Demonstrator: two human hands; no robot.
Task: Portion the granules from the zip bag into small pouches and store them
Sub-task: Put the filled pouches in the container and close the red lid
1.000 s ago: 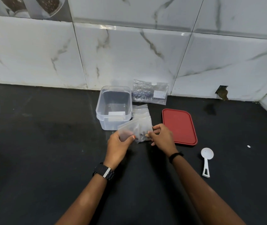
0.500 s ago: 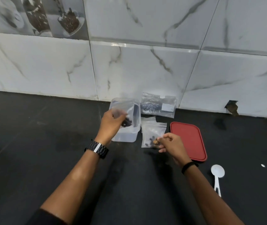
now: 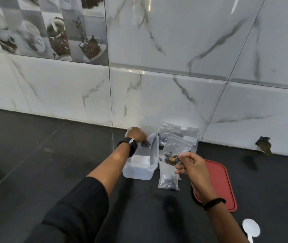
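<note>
My left hand (image 3: 136, 134) reaches over the clear plastic container (image 3: 139, 170) and holds a small pouch (image 3: 148, 137) with dark granules inside its opening. My right hand (image 3: 191, 163) pinches a second small pouch (image 3: 176, 147) of dark granules, lifted off the counter. Below it a third small pouch (image 3: 168, 178) with granules lies flat on the black counter. The larger zip bag (image 3: 180, 133) leans against the wall tiles behind the container.
A red lid (image 3: 218, 183) lies on the counter under my right wrist. A white plastic scoop (image 3: 251, 230) sits at the lower right. The marble-tiled wall (image 3: 157, 93) rises right behind the container.
My left hand carried one pouch from the counter up into the container. My right hand picked up another pouch from the pile. The camera tilted up toward the wall.
</note>
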